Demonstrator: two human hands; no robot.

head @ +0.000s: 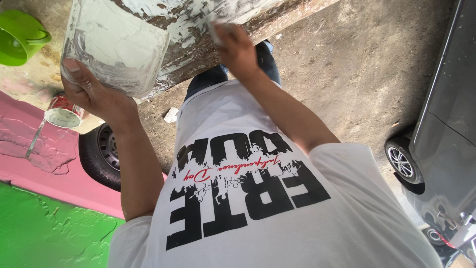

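1. The view looks down the front of a person in a white T-shirt (277,208) with black and red print, both bare arms raised toward a surface at the top of the picture.
2. The left hand (91,92) holds a clear plastic tub (116,47) smeared inside with white paste. The grip is closed on the tub: the thumb lies over its rim at the left and the fingers wrap beneath it.
3. The right hand (237,49) presses against a long rusty brown panel (198,49) that runs across the top of the picture and is streaked with the same white paste. A pale, paste-covered thing (218,31) shows at its fingertips; what kind of tool or cloth it is cannot be told. The grip is curled narrow around it.
4. The tub sits just left of the right hand and overlaps the panel's left part.
5. Below the hands lies a rough concrete floor (357,74), with a small white scrap (171,115) on it near the person's jeans.
6. At the left are a green bucket (20,37) in the top corner, a small open can of white paint (63,113), a black tyre (101,156), and a textured surface painted pink (34,154) and green (44,228).
7. At the right edge stands a grey car (446,139) with one wheel in view.
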